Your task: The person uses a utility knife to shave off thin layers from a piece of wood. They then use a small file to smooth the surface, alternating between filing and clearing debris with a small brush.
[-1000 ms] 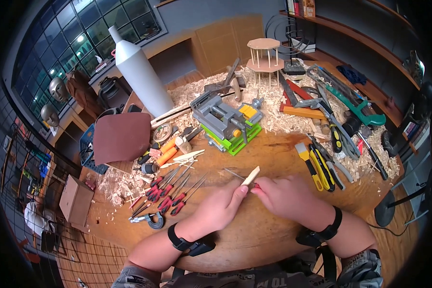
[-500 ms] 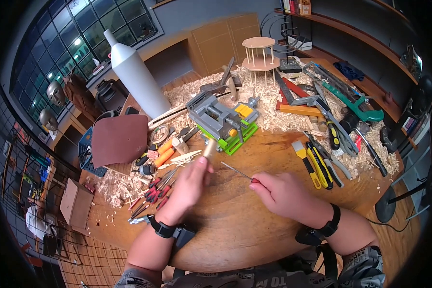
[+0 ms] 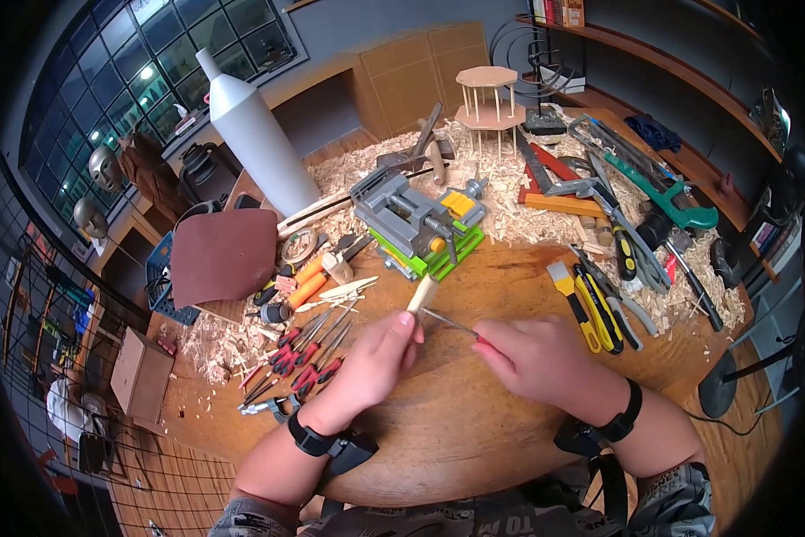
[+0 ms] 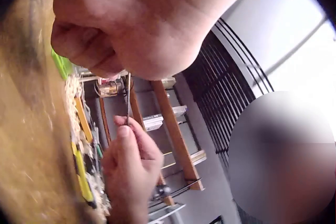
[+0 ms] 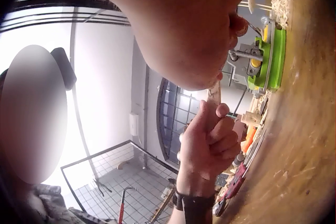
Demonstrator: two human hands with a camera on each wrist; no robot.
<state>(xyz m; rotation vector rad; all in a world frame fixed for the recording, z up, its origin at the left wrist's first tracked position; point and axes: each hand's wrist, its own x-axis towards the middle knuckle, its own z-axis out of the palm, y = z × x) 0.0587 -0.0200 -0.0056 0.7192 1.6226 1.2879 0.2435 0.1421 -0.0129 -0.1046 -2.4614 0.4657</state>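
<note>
My left hand (image 3: 377, 360) grips a pale wooden stick (image 3: 423, 294), thumb along it, its upper end sticking up out of the fist. In my right hand (image 3: 539, 360) is a slim needle file (image 3: 450, 321), its red handle mostly hidden by the fingers. The file's thin shaft points left, its tip right at the side of the stick. From the right wrist view, the left fingers curl round the stick (image 5: 213, 98). The left wrist view shows the right thumb and fingers pinching the file (image 4: 128, 98). Several red-handled files (image 3: 299, 358) lie left of the left hand.
A grey and green vise (image 3: 416, 224) stands beyond the hands, among wood shavings (image 3: 510, 210). Yellow utility knives (image 3: 597, 313) and pliers lie at right. A caliper-like micrometer (image 3: 282, 407) is beside the left wrist. A small octagonal wooden model (image 3: 490, 98) stands at the back.
The left hand swung the stick left, away from the file, then brought it partway back right to the file's tip. The right hand keeps its hold on the file, nearly in place.
</note>
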